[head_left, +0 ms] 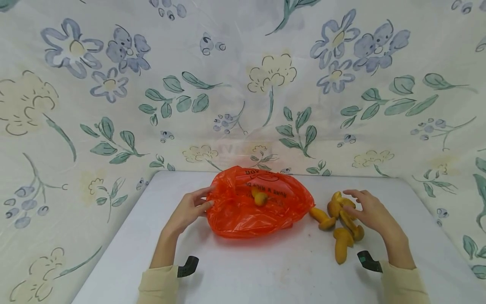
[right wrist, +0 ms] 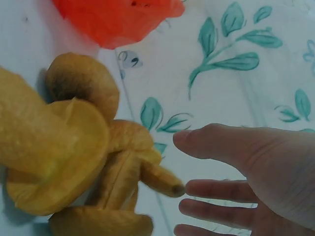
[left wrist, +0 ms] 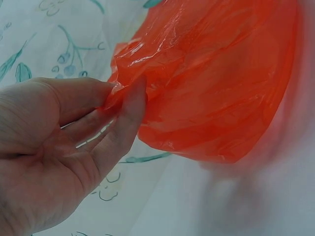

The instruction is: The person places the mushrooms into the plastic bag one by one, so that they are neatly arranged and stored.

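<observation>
nearest, at lower left, showing a pale sleeve (head_left: 157, 285); pinching the red bag (head_left: 247, 221) by its left edge with the left hand (head_left: 188, 210), probably to steady its mouth; stretched sideways on the table (head_left: 265, 272), with one mushroom (head_left: 260, 199) inside; farther right, beside loose mushrooms (head_left: 343, 236), with the nearest aimed stem-first frontward, holding nothing in the loosely spread right hand (head_left: 373, 212).

Head view bright, evenly lit; light soft, diffuse. Small glare streaks on red bag (head_left: 247, 221); faint reddish shadow beneath it on white table (head_left: 284, 270). Fine detail of patterned cloth (head_left: 235, 63) slightly soft. Wrist views dimmer, cooler. Left wrist: lower right badly blurred. Right wrist: yellow mushrooms (right wrist: 74, 152) soft-edged, partly shaded.
</observation>
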The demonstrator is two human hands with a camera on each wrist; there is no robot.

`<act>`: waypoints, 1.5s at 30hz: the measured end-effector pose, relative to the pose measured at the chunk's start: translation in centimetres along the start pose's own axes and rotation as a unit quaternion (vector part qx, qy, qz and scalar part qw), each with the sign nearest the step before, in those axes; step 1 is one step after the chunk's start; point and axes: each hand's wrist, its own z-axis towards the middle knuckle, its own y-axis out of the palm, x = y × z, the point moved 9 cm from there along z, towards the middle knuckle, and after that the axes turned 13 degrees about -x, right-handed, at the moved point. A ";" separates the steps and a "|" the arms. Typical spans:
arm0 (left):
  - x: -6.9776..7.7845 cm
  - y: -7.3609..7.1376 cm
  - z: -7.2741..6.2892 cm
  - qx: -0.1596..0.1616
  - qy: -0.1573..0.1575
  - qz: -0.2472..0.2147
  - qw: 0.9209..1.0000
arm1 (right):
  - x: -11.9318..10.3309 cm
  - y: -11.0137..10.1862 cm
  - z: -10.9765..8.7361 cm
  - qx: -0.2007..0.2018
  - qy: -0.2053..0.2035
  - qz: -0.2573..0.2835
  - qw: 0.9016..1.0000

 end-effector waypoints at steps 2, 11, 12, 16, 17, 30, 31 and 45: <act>0.0 0.0 0.0 0.001 0.000 0.002 1.000 | 0.3 0.1 0.2 0.001 0.001 -0.001 1.000; 0.0 0.1 0.0 0.000 -0.003 -0.002 1.000 | 1.4 0.7 0.7 -0.008 0.038 0.007 0.999; 0.0 0.1 0.0 0.001 -0.003 -0.002 1.000 | 1.5 0.7 0.7 -0.009 0.041 0.010 0.999; 0.0 0.1 0.0 0.000 -0.001 -0.002 1.000 | 1.8 1.1 0.9 -0.013 0.048 0.029 0.998; 0.0 0.1 0.0 0.000 -0.001 -0.001 1.000 | 1.9 1.2 1.0 -0.013 0.048 0.033 0.998; -0.1 0.2 0.0 -0.001 -0.006 0.000 1.000 | 2.4 1.7 1.2 -0.006 0.056 0.062 0.996; -0.1 0.2 0.0 0.000 -0.006 -0.001 1.000 | 2.5 1.7 1.2 -0.006 0.057 0.064 0.996; -0.2 0.2 -0.1 -0.002 -0.006 -0.004 1.000 | 3.3 1.4 0.9 -0.011 0.053 0.063 0.997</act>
